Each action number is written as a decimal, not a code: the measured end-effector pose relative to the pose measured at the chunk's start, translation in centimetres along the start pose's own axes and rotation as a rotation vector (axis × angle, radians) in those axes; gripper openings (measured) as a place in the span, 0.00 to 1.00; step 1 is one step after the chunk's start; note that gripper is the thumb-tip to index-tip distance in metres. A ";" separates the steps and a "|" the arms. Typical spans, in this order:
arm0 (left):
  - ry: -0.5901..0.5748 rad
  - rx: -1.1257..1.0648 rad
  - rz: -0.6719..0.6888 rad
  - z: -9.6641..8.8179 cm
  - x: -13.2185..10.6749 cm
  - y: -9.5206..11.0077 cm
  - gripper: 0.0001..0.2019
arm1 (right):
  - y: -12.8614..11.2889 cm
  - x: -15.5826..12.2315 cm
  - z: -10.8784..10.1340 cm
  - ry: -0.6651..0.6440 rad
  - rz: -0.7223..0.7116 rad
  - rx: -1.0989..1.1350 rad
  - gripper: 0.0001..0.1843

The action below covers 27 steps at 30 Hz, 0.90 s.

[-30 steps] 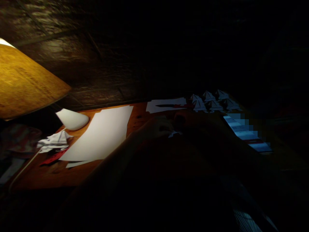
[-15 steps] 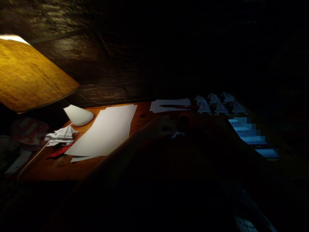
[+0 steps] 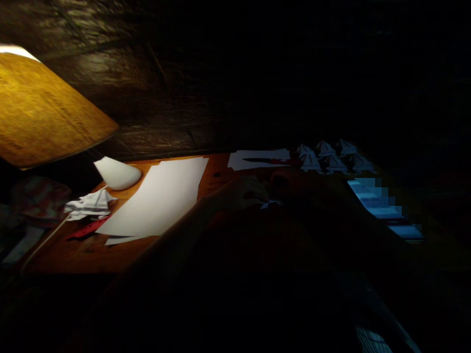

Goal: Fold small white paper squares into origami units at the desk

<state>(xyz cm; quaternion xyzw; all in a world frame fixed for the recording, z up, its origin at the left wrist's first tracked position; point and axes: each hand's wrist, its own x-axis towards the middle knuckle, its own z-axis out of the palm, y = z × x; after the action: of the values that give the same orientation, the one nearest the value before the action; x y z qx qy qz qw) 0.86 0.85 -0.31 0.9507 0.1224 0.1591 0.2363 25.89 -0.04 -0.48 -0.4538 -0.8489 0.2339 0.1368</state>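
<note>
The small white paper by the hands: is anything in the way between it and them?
Nothing visible. The left hand and the right hand meet right at the small white paper. The blank sheets lie off to the left, apart from them. The grip itself is too dark to tell.

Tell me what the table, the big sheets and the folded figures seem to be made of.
Table: seemingly wood, warm orange-brown with dark spots and a slight sheen under the lamp. Sheets: plain white paper, matte, with thin flat edges, one lying over another. Folded figures: likely the same white paper, with sharp creases and pointed tops, though it is too dim to be sure.
</note>
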 end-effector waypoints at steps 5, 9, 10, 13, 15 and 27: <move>-0.002 -0.015 0.030 -0.1 0.0 0.1 0.14 | -0.4 -0.1 0.2 0.029 0.028 -0.033 0.19; -0.011 -0.011 0.030 -0.2 0.1 0.0 0.14 | -0.6 0.0 0.2 0.013 0.038 -0.049 0.16; -0.011 -0.009 0.030 -0.3 0.1 0.1 0.15 | -0.6 0.0 0.2 0.004 0.041 -0.054 0.15; -0.013 -0.004 0.052 -0.4 0.0 0.2 0.15 | -0.6 0.1 0.2 -0.007 0.043 -0.077 0.15; -0.018 0.005 0.059 -0.4 0.0 0.3 0.15 | -0.6 0.1 0.2 0.005 0.040 -0.090 0.16; -0.054 0.079 0.037 0.0 0.1 -0.8 0.22 | -2.5 1.5 -0.1 -0.117 0.317 -0.086 0.12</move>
<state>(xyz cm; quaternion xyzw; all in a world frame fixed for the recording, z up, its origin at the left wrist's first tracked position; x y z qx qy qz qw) 0.82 1.54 -0.70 0.9653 0.1044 0.1328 0.1989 23.31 0.05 0.95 -0.5730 -0.7825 0.2419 0.0288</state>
